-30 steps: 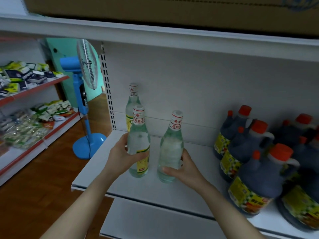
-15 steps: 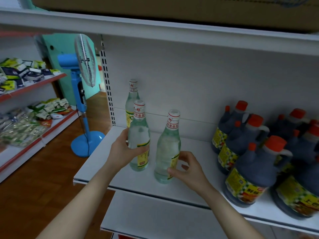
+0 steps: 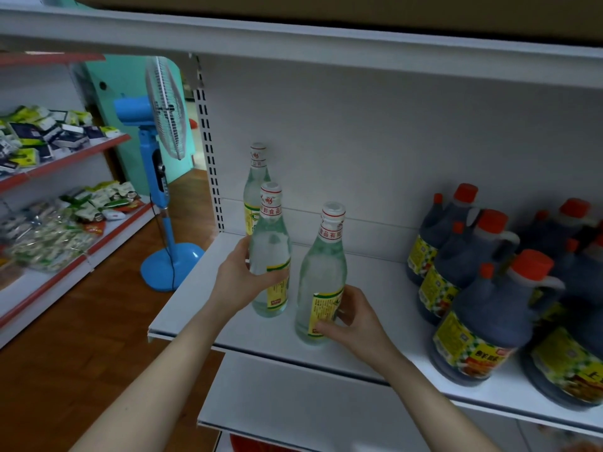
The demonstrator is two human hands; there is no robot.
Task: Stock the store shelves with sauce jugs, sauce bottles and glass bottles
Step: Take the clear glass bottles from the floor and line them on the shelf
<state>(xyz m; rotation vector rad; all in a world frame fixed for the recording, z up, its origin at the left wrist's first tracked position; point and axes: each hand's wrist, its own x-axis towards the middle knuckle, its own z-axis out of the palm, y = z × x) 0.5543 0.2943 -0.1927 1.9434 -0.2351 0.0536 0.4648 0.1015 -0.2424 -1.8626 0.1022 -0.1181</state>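
Three clear glass bottles with yellow labels stand upright on the white shelf [image 3: 375, 295]. My left hand [image 3: 239, 278] grips the middle bottle [image 3: 270, 243] around its lower body. My right hand [image 3: 354, 321] holds the front bottle [image 3: 321, 275] near its base, fingers curled on the label. The third bottle [image 3: 256, 181] stands behind them at the back panel. Several dark sauce jugs [image 3: 489, 321] with orange caps fill the shelf's right side.
A lower white shelf [image 3: 293, 402] juts out below. The upper shelf [image 3: 293, 34] hangs overhead. A blue standing fan [image 3: 163, 177] is on the wooden floor to the left. Another rack [image 3: 65, 203] with snack packets is at far left.
The front bottle has turned in my right hand, so its yellow label now faces more toward me. My left hand keeps its grip on the middle bottle.
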